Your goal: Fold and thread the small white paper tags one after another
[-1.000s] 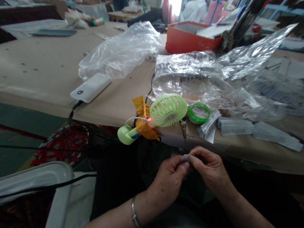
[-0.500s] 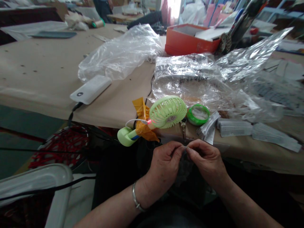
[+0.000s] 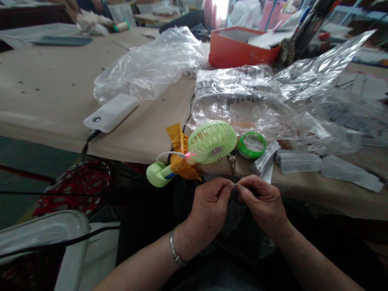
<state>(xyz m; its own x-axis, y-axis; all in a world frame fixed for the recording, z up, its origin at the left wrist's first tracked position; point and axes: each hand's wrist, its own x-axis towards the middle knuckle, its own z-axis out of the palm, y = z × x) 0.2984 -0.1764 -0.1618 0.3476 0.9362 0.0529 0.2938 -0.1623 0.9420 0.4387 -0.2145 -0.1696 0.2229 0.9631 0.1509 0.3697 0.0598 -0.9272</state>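
My left hand (image 3: 210,204) and my right hand (image 3: 263,202) meet fingertip to fingertip at the table's front edge. Thumb and forefinger of each are pinched on a thin see-through plastic piece (image 3: 235,212). It hangs dimly below the fingers, its shape hard to make out against the dark clothing. Just beyond the fingertips, a small metal rod-like fitting (image 3: 233,167) stands at the edge. A green handheld fan (image 3: 212,142) leans left of it, fixed with orange-brown tape (image 3: 182,155). To the right is a green round tub (image 3: 252,145) with whitish contents.
Strips of printed labels (image 3: 298,161) lie along the right front edge. Behind them spread clear plastic bags (image 3: 233,103) and an orange box (image 3: 242,56). A white power bank (image 3: 112,113) with a cable is at left. A white plastic chair (image 3: 74,226) stands lower left.
Both hands stay pinched together and have shifted very slightly. The whole view has moved a little, with things on the table sitting slightly further left and up.
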